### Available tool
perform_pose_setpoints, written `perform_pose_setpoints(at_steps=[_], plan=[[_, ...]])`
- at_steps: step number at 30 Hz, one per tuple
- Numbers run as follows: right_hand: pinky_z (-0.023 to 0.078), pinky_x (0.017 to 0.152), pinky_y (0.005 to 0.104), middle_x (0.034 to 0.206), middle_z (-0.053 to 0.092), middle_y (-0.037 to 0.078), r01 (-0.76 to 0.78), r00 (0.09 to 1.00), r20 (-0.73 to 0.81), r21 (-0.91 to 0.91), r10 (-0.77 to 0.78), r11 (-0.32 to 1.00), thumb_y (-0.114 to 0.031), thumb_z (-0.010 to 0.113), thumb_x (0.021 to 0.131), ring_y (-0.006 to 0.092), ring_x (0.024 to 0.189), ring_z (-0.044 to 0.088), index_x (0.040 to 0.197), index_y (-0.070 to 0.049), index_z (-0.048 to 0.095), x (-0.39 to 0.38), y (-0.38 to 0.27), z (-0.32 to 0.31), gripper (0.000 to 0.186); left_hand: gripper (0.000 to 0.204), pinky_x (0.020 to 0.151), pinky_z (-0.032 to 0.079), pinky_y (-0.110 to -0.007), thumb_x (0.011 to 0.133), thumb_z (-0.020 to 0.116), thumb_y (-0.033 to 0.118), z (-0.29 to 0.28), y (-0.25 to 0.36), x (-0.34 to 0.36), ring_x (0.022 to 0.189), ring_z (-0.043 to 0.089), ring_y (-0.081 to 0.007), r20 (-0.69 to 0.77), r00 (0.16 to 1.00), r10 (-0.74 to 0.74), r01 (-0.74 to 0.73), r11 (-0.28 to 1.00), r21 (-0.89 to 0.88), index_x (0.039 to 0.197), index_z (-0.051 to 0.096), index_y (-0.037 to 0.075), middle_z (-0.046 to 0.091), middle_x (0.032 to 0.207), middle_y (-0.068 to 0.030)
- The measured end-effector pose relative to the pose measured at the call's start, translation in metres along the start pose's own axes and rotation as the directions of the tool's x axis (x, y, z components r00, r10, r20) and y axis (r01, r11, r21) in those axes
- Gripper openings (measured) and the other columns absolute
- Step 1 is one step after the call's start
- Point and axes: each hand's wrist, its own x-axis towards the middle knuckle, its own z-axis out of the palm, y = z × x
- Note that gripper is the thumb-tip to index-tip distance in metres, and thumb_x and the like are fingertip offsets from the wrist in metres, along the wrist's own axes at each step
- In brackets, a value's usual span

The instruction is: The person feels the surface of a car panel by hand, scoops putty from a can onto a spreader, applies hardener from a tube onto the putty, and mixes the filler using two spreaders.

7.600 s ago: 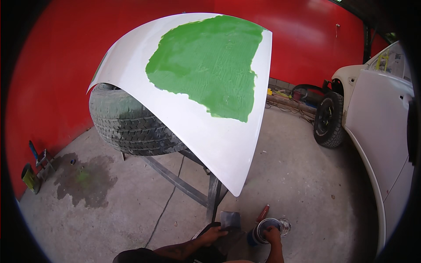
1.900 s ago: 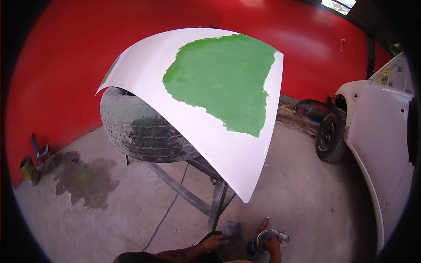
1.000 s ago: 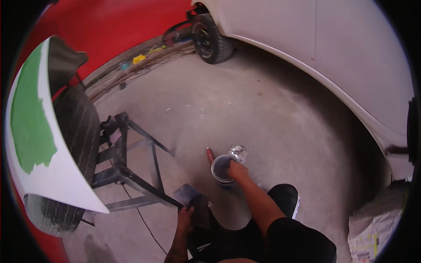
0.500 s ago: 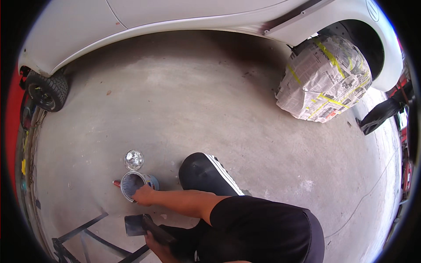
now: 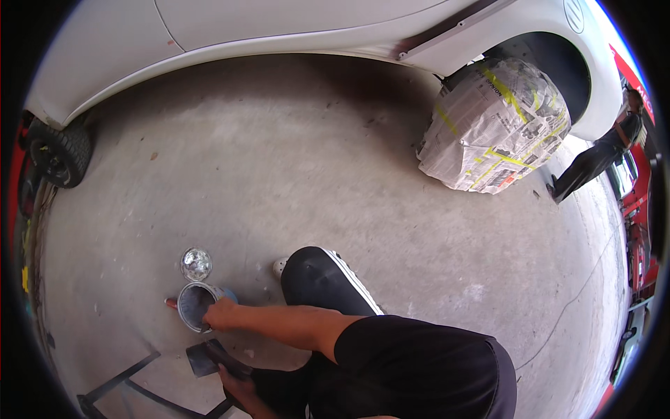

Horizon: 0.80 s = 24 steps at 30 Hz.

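Note:
My right hand [image 5: 220,313] is closed at the right rim of an open can [image 5: 183,314] with greyish contents. A thin dark tool, perhaps a putty knife, shows below its fingers at the rim; most of it is hidden. Below the can, my left hand [image 5: 233,384] grips a dark flat rectangular plate [image 5: 203,358], held tilted. A round silvery lid [image 5: 196,265] lies on the floor just beyond the can. Against the can's left side is a small reddish-orange object [image 5: 171,302], partly hidden.
A white car body [image 5: 230,35] spans the far side, with a bare tyre [image 5: 60,155] at left and a newspaper-covered wheel [image 5: 497,133] at right. Dark metal bars [image 5: 124,373] stand at lower left. My bent knee [image 5: 322,279] is right of the can. Another person [image 5: 593,164] stands far right.
My right hand has come up from inside the can to its rim, and the thin tool now shows. The whole view has shifted, bringing more of the other person into sight.

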Motion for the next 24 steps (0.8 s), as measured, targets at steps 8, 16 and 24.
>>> perform_pose_setpoints(at_steps=[8,16,24], plan=[[0.054,0.075,0.0455,0.095,0.07,0.013,0.044,0.999,-0.006,-0.121,-0.045,0.992,-0.027,0.066,0.079,0.032,0.091,0.068,0.1,-0.011,0.067,-0.008,0.004,-0.006,0.026,0.051,0.075,0.05,-0.037,0.094,0.056,0.041,-0.003,-0.004,0.01,0.086,0.06,-0.0247,-0.102,0.993,-0.064,0.048,0.988,-0.144,0.129,0.047,0.006,0.061,0.109,-0.0098],[0.051,0.08,0.0454,0.098,0.067,0.018,0.155,0.987,-0.056,0.111,-0.149,0.982,-0.036,0.068,0.079,0.037,0.096,0.065,0.111,-0.008,0.064,-0.066,-0.056,-0.113,0.043,0.016,0.053,0.048,-0.034,0.092,0.062,0.017,0.064,0.042,-0.053,0.059,0.054,-0.0186,0.144,0.989,0.016,0.022,0.966,-0.257,0.082,0.063,0.006,0.059,0.073,-0.0011],[0.048,0.083,0.0453,0.097,0.066,0.02,0.241,0.966,-0.165,0.28,-0.2,0.929,-0.032,0.072,0.077,0.0394,0.098,0.062,0.115,-0.001,0.06,-0.101,-0.042,-0.15,0.05,0.041,0.074,0.049,-0.044,0.088,0.066,0.039,0.048,0.048,0.046,0.076,0.058,-0.0288,0.859,0.486,0.163,-0.874,0.121,0.471,0.09,0.058,-0.001,0.062,0.079,-0.012]])
